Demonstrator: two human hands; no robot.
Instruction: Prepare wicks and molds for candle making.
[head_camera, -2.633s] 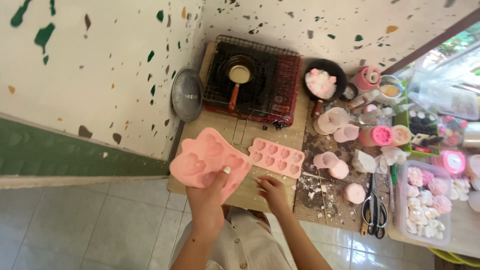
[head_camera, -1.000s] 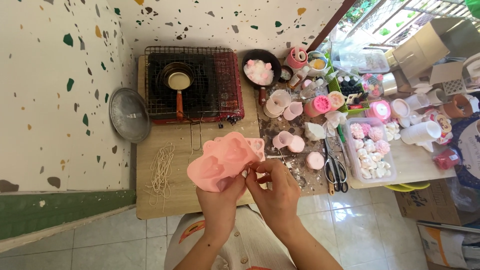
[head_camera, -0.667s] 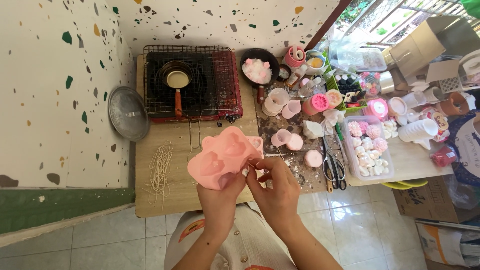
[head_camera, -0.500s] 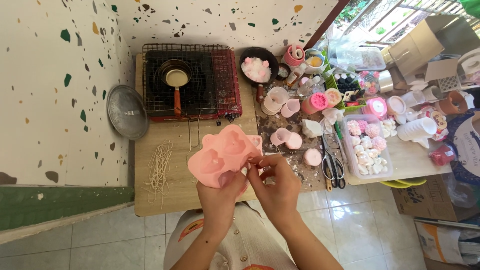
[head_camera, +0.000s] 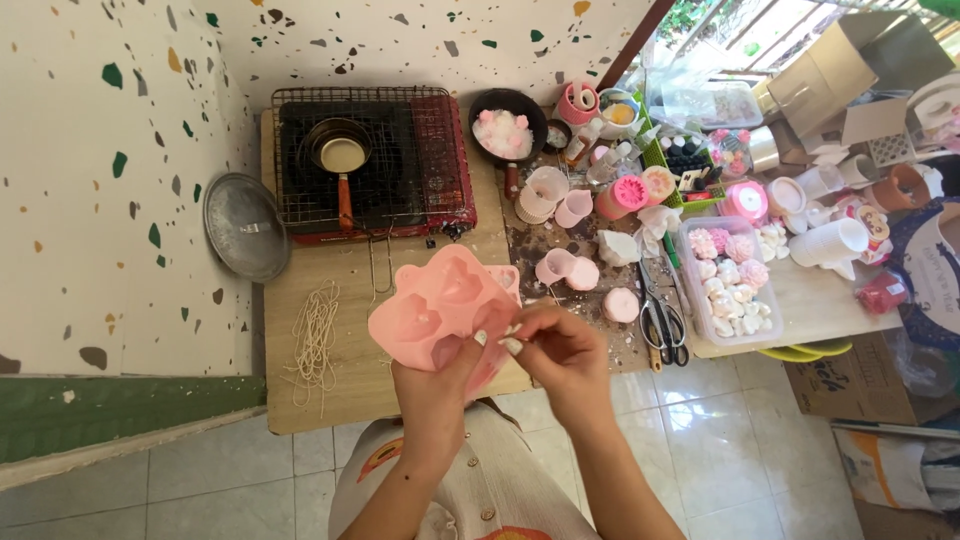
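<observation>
My left hand (head_camera: 432, 388) holds up a soft pink silicone mould (head_camera: 436, 309) with heart-shaped cavities, tilted above the wooden table (head_camera: 330, 400). My right hand (head_camera: 556, 352) pinches at the mould's lower right edge with fingertips together; whether something small sits between them cannot be told. A second pink heart mould (head_camera: 506, 281) lies on the table, mostly hidden behind the held one.
A wire-grilled stove (head_camera: 372, 165) with a small pan (head_camera: 341, 158) stands at the back, a metal lid (head_camera: 246, 227) leans left. White wicks (head_camera: 315, 340) lie on the left. Pink cups (head_camera: 566, 272), scissors (head_camera: 660, 322), a tub of flower shapes (head_camera: 728, 280) crowd the right.
My right hand rose from the table to the held mould's lower edge and now picks at it. The mould has been turned and lifted slightly. The camera view shifted right.
</observation>
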